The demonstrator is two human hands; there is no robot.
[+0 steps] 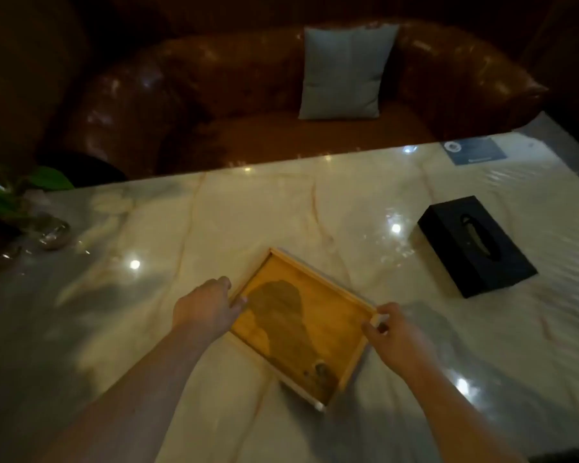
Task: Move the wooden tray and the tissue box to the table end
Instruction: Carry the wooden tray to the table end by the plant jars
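While the wooden tray (301, 325) lies flat on the marble bench (168, 228) at lower centre of the frame, its long axis runs diagonally from upper left to lower right. Its upper corner points toward the brown sofa (234, 95). The left hand (208, 309) reaches in from lower left, fingers curled over the tray's left rim. The right hand (393, 332) pinches the right corner between thumb and fingers. At right of the frame, well apart, the black tissue box (475, 245) lies with a similar slant, slot upward.
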